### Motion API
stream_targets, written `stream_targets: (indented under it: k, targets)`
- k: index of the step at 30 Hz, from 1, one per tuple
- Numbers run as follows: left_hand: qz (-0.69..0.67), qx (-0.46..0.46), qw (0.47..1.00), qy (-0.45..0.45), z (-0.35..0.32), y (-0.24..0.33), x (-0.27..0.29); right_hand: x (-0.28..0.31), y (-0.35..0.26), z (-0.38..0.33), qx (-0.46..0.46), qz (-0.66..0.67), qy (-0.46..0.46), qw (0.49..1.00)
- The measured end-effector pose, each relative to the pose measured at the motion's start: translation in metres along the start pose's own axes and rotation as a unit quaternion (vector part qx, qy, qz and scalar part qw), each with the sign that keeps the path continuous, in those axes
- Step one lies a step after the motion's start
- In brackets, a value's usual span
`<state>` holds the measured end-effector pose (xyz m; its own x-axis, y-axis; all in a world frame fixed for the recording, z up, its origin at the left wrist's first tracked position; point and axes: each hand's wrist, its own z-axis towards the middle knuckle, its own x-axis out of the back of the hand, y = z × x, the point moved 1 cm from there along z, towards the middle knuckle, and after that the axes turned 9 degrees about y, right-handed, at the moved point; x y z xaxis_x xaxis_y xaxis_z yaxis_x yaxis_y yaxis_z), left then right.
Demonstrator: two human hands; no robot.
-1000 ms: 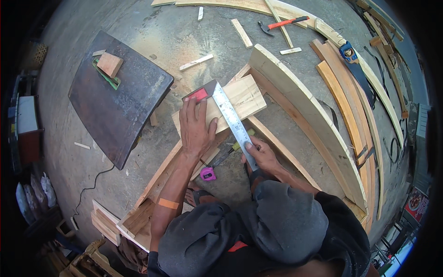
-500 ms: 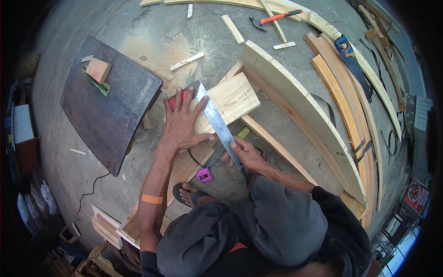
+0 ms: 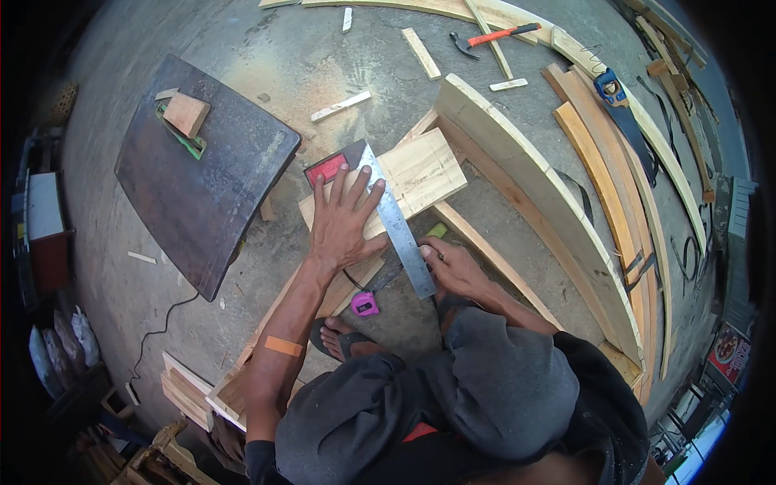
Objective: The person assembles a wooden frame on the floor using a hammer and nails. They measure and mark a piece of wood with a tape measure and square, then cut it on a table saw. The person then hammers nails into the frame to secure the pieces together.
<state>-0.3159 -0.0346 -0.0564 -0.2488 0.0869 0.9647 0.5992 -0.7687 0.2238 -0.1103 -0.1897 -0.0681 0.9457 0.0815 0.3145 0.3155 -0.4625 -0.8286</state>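
Note:
A carpenter's square (image 3: 394, 222) with a steel blade and a red-and-black stock lies across a short pale wooden board (image 3: 422, 171). My left hand (image 3: 343, 218) lies spread over the board and the square, its fingertips pressing near the stock and blade. Beside the near end of the blade is my right hand (image 3: 454, 268), its fingers curled and the thumb at the blade's edge. What those fingers hold, if anything, is hidden. A pink tape measure (image 3: 364, 304) rests on the ground near my foot, below the board.
A large curved wooden frame (image 3: 533, 174) stands to the right. Beyond it are curved planks (image 3: 594, 170) and a handsaw (image 3: 622, 113). A claw hammer (image 3: 493, 36) lies at the far side. On the left, a dark panel (image 3: 206, 186) carries a wood block (image 3: 186, 115).
The whole view has shifted slightly. My right hand's thumb has slid off the top of the blade to its edge. My left hand has shifted slightly on the square, uncovering more of its red stock.

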Motion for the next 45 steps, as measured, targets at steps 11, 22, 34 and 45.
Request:
stream_targets:
  k: [11,22,34,45]
  targets:
    - [-0.026,-0.017,0.998,0.052,-0.002,0.005,-0.002,0.049,-0.066,0.052,0.023,0.009,0.139,0.990]
    - [-0.018,-0.023,0.998,0.060,0.004,0.011,0.001,0.039,-0.112,0.179,0.185,-0.175,0.146,0.956]
    - [-0.020,-0.022,0.998,0.062,0.003,0.009,0.003,0.059,-0.095,0.125,0.153,-0.049,0.151,0.975]
    - [-0.026,-0.018,0.997,0.068,0.003,0.005,0.001,0.026,-0.087,0.119,0.158,-0.200,0.159,0.954]
